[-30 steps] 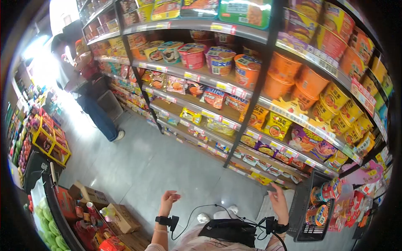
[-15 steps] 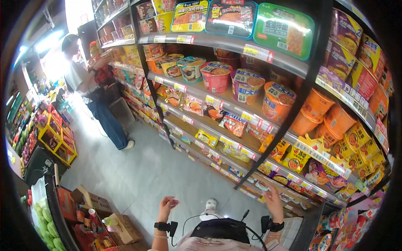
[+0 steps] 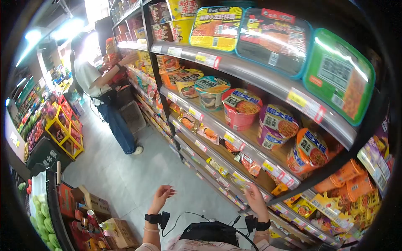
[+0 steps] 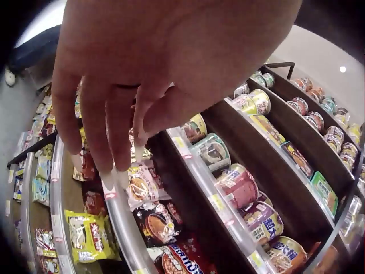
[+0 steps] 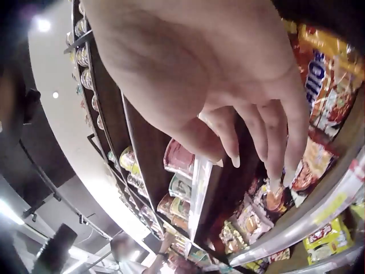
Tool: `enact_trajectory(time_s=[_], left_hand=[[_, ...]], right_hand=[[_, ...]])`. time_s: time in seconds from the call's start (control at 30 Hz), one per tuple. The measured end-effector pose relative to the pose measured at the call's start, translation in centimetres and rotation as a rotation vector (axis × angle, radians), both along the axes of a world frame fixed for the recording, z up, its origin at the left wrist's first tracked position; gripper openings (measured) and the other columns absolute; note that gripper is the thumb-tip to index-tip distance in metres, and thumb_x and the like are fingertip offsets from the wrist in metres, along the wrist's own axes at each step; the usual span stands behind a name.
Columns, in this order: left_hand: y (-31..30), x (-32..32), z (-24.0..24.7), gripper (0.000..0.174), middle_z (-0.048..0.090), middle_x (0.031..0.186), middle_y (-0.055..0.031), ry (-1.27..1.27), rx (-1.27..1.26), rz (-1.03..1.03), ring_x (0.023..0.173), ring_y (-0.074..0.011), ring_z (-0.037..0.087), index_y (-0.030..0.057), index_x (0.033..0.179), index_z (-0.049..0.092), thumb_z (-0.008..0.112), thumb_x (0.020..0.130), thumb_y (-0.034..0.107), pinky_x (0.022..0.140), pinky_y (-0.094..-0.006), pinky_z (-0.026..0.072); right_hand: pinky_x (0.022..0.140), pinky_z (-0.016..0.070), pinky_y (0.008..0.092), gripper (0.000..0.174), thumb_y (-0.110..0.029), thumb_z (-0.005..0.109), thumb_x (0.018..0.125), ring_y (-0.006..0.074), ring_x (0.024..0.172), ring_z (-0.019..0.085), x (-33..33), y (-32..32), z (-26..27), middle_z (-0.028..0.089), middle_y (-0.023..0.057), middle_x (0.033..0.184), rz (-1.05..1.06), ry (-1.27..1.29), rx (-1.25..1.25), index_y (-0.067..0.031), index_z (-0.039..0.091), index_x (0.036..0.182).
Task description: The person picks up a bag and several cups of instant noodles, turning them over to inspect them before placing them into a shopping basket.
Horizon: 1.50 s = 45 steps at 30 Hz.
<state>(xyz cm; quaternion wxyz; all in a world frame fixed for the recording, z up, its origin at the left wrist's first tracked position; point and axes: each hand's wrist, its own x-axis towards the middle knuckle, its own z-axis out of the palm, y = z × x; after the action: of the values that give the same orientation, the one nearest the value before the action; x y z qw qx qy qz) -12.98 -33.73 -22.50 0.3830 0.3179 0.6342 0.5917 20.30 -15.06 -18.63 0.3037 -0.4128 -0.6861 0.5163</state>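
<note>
My left hand [image 3: 161,197] is held out in front of my body at the lower middle of the head view, its fingers relaxed and holding nothing. To its right my right hand [image 3: 255,198] is also empty, fingers loosely bent, overlapping the lower shelves in this view. Noodle cups stand on the middle shelf: a red cup [image 3: 241,109], a purple cup [image 3: 277,126] and an orange cup [image 3: 307,151]. Above them lie a black noodle tray [image 3: 274,39] and a green noodle tray [image 3: 339,77]. In the left wrist view a yellow noodle packet [image 4: 91,235] lies below the fingers.
Further along the aisle a person [image 3: 93,81] stands at the shelves, an arm stretched toward them. A yellow rack [image 3: 63,129] stands at left. Cardboard boxes [image 3: 119,232] and green vegetables [image 3: 44,221] fill the lower left. Grey floor [image 3: 138,180] runs between.
The head view has turned, and the noodle shelves now appear larger and closer. The black basket at lower right has left view. Both hands stay empty; the right has come nearer the left.
</note>
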Motion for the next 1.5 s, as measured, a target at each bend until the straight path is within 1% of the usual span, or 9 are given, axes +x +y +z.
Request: enact_trajectory(time_s=[0.17,0.33,0.5,0.7,0.93,1.13,1.3,1.4,1.5], left_hand=[[1.1,-4.5,0.4,0.023,0.060,0.099,-0.0106,0.004,-0.004,0.142,0.089,-0.0186,0.060,0.0020,0.110,0.047,0.047,0.088,0.009,0.076,-0.0280,0.0475],[4.7,-12.4,-0.3,0.029,0.058,0.102,-0.0101,0.036,0.101,0.253,0.090,-0.0189,0.059,0.0049,0.114,0.044,0.049,0.085,0.005,0.075,-0.0288,0.0476],[13.7,-23.3,5.5,0.039,0.050,0.114,-0.0077,0.148,0.294,0.198,0.103,-0.0180,0.051,0.0052,0.118,0.042,0.052,0.081,0.000,0.082,-0.0283,0.0450],[27.7,-34.8,16.4,0.054,0.041,0.131,-0.0090,0.216,0.648,-0.105,0.121,-0.0194,0.038,0.0038,0.132,0.032,0.051,0.082,0.001,0.097,-0.0321,0.0337],[39.6,-39.9,22.8,0.060,0.035,0.136,-0.0133,0.183,0.534,-0.283,0.125,-0.0205,0.033,-0.0001,0.136,0.025,0.051,0.081,0.003,0.101,-0.0305,0.0274],[42.9,-40.0,21.7,0.063,0.037,0.133,-0.0127,0.297,0.591,-0.300,0.116,-0.0169,0.041,-0.0027,0.137,0.019,0.047,0.080,-0.002,0.095,-0.0255,0.0334],[40.5,-38.6,21.4,0.070,0.035,0.134,-0.0127,0.263,0.647,-0.347,0.116,-0.0161,0.040,-0.0001,0.139,0.011,0.045,0.078,-0.006,0.095,-0.0265,0.0332],[37.1,-37.3,22.1,0.070,0.029,0.135,-0.0215,0.596,0.717,-0.203,0.122,-0.0235,0.034,-0.0051,0.136,0.014,0.052,0.078,-0.001,0.100,-0.0325,0.0284],[37.0,-37.9,22.0,0.075,0.022,0.140,-0.0178,0.301,0.735,-0.303,0.125,-0.0227,0.030,-0.0008,0.139,0.007,0.050,0.078,-0.005,0.102,-0.0337,0.0268]], right_hand=[[0.085,0.0446,0.0262,0.031,-0.006,0.050,0.087,0.0146,0.099,0.052,-8.8,2.4,4.6,0.047,0.0066,0.118,0.294,0.122,0.002,-0.0036,0.047,0.118],[0.080,0.0468,0.0271,0.032,-0.006,0.052,0.086,0.0178,0.099,0.054,-17.7,4.5,7.2,0.046,0.0088,0.121,0.462,0.118,0.263,-0.0037,0.047,0.117],[0.081,0.0461,0.0263,0.033,-0.003,0.052,0.085,0.0199,0.109,0.049,-27.8,8.4,12.6,0.044,0.0109,0.124,0.491,0.114,0.385,-0.0034,0.046,0.118],[0.101,0.0290,0.0368,0.048,-0.008,0.054,0.083,0.0302,0.124,0.033,-41.8,15.6,17.2,0.035,0.0176,0.133,0.258,0.237,0.580,-0.0010,0.035,0.127],[0.091,0.0385,0.0385,0.067,-0.022,0.067,0.076,0.0362,0.111,0.045,-55.7,24.5,20.8,0.044,0.0266,0.118,-0.276,0.123,0.968,0.0071,0.029,0.123],[0.080,0.0454,0.0340,0.070,-0.027,0.073,0.072,0.0293,0.097,0.056,-58.5,27.6,21.0,0.051,0.0212,0.108,-0.235,0.015,0.538,0.0076,0.032,0.116],[0.084,0.0433,0.0337,0.075,-0.022,0.075,0.069,0.0266,0.101,0.053,-58.5,26.4,19.3,0.051,0.0198,0.110,-0.365,0.087,0.796,0.0069,0.028,0.120],[0.090,0.0395,0.0342,0.089,-0.018,0.077,0.065,0.0273,0.112,0.045,-58.0,23.9,19.4,0.045,0.0191,0.119,-0.419,0.148,0.847,0.0053,0.019,0.128],[0.096,0.0358,0.0330,0.103,-0.017,0.080,0.062,0.0264,0.118,0.038,-57.3,22.4,19.4,0.033,0.0178,0.130,-0.450,0.108,0.877,0.0007,0.010,0.135]])
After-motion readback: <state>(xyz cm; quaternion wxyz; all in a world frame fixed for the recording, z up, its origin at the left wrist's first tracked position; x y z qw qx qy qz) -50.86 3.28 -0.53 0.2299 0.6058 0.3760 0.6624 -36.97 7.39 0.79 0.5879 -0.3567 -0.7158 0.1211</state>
